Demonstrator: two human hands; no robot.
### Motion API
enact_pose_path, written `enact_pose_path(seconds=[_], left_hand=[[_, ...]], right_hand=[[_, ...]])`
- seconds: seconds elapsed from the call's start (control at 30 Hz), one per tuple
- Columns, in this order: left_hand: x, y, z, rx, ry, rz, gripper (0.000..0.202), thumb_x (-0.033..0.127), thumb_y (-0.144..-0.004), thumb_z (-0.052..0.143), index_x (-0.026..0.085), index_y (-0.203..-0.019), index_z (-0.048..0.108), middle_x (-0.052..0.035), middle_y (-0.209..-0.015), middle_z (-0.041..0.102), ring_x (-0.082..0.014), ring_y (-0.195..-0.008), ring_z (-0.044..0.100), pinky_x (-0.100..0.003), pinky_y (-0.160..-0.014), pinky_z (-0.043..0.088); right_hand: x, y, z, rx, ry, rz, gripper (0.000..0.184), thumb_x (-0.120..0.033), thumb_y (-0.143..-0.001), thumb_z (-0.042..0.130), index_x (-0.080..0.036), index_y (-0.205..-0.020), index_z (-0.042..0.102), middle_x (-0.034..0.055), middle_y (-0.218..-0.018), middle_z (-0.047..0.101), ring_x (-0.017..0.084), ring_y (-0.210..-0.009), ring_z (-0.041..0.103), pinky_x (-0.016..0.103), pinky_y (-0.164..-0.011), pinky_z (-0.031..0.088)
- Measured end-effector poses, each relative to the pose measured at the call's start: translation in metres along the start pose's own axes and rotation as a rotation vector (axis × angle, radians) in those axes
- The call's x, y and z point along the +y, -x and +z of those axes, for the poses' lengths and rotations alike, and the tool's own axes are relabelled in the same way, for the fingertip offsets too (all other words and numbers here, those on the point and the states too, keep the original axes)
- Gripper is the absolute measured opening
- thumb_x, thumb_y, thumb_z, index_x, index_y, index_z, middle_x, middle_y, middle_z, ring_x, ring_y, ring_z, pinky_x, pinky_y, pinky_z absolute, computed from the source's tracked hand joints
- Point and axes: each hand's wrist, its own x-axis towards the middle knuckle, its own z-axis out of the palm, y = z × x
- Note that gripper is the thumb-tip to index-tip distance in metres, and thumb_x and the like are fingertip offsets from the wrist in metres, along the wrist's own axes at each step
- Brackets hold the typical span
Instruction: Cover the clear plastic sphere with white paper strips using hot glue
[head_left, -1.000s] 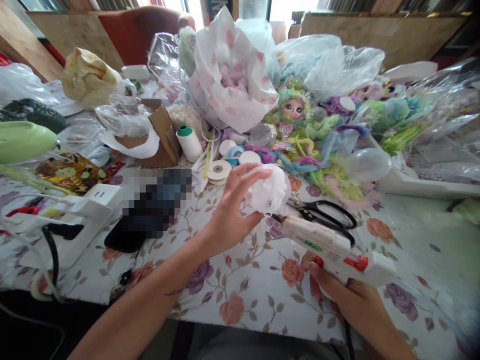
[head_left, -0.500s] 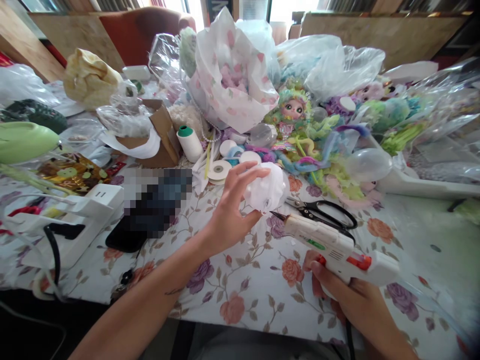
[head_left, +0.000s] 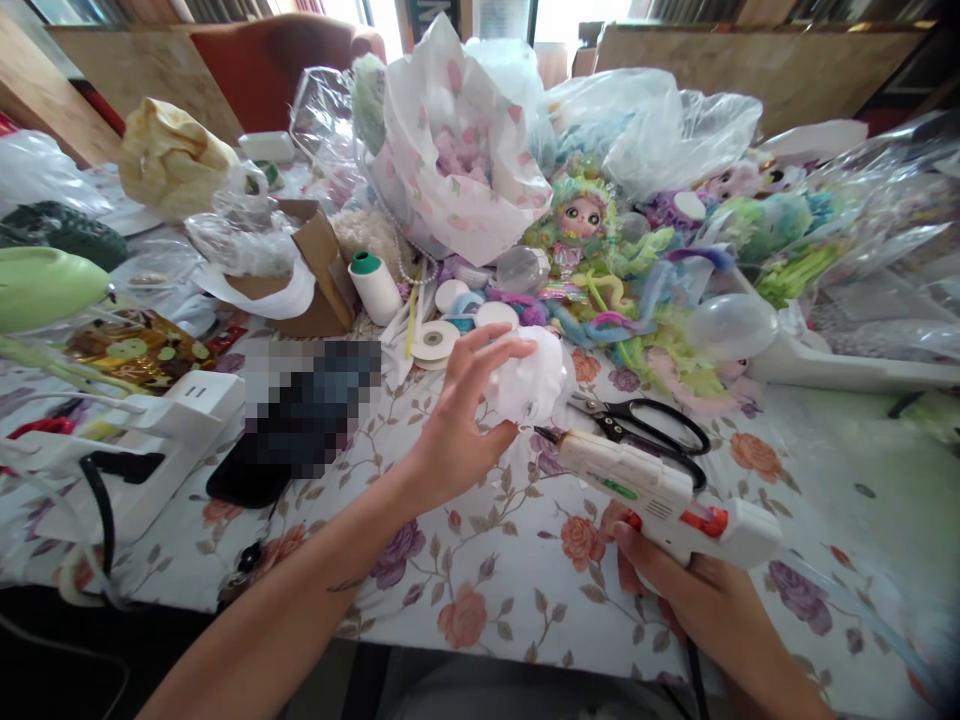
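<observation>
My left hand (head_left: 459,425) holds a round, clear ball wrapped in white gauzy ribbon (head_left: 534,375), fingers curled over its top and thumb at its lower edge. A white hot glue gun (head_left: 634,482) with orange-red parts is gripped in my right hand (head_left: 664,572), a finger at the trigger. Its dark nozzle points left, close by the ball's underside and my left thumb; whether it touches cannot be made out. Black-handled scissors (head_left: 664,418) lie on the flowered tablecloth (head_left: 495,560) behind the glue gun.
A phone (head_left: 251,475) and a white power strip (head_left: 142,460) lie at left. Behind are a ribbon spool (head_left: 433,343), a thread cone (head_left: 373,288), a cardboard box (head_left: 319,270), a doll (head_left: 577,220) and plastic bags (head_left: 675,120). A white tray edge (head_left: 832,375) stands at right.
The glue gun and my right hand have shifted slightly left, toward my left thumb. My left hand keeps its hold on the ball. The whole view has moved a little.
</observation>
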Motion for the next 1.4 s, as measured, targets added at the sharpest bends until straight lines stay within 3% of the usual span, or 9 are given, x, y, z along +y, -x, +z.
enact_pose_path(seconds=[0.3, 0.8, 1.1, 1.27, 1.4], left_hand=[[0.000, -0.003, -0.001, 0.031, 0.026, 0.038, 0.054, 0.035, -0.087, 0.071, 0.032, -0.135, 0.047, -0.0117, -0.143, 0.042, -0.0302, -0.141, 0.038, -0.047, -0.109, 0.044], [0.000, -0.001, 0.000, 0.034, 0.070, -0.008, 0.059, 0.038, -0.084, 0.074, 0.033, -0.135, 0.046, -0.0114, -0.145, 0.041, -0.0303, -0.142, 0.038, -0.049, -0.109, 0.046], [-0.001, -0.001, 0.002, 0.036, 0.096, -0.017, 0.058, 0.040, -0.085, 0.073, 0.033, -0.136, 0.046, -0.0114, -0.144, 0.041, -0.0289, -0.143, 0.037, -0.047, -0.108, 0.048], [-0.002, 0.000, 0.001, 0.026, 0.087, -0.027, 0.059, 0.039, -0.085, 0.073, 0.034, -0.136, 0.045, -0.0115, -0.146, 0.040, -0.0300, -0.144, 0.037, -0.047, -0.106, 0.050], [-0.002, 0.000, 0.001, 0.021, 0.089, -0.030, 0.060, 0.040, -0.084, 0.073, 0.034, -0.136, 0.044, -0.0115, -0.146, 0.039, -0.0303, -0.144, 0.036, -0.046, -0.106, 0.050]], right_hand=[[0.004, -0.002, 0.000, -0.061, -0.064, 0.041, 0.036, -0.054, -0.081, 0.060, -0.019, -0.072, 0.066, -0.0011, -0.054, 0.058, 0.007, -0.034, 0.035, 0.021, -0.033, 0.028], [0.001, -0.002, 0.000, -0.020, -0.043, 0.048, 0.036, -0.054, -0.081, 0.058, -0.020, -0.073, 0.065, -0.0003, -0.055, 0.060, 0.008, -0.034, 0.038, 0.022, -0.034, 0.028], [-0.003, 0.000, -0.001, -0.018, -0.012, 0.023, 0.039, -0.053, -0.078, 0.059, -0.020, -0.057, 0.060, -0.0003, -0.052, 0.059, 0.007, -0.035, 0.037, 0.022, -0.036, 0.029], [-0.006, 0.002, -0.001, 0.024, 0.027, 0.027, 0.040, -0.052, -0.078, 0.060, -0.021, -0.052, 0.059, -0.0032, -0.037, 0.043, 0.010, -0.035, 0.036, 0.023, -0.036, 0.030], [-0.005, 0.002, 0.000, 0.023, -0.009, 0.057, 0.041, -0.054, -0.078, 0.060, -0.020, -0.056, 0.061, -0.0001, -0.049, 0.057, 0.008, -0.036, 0.037, 0.023, -0.036, 0.032]])
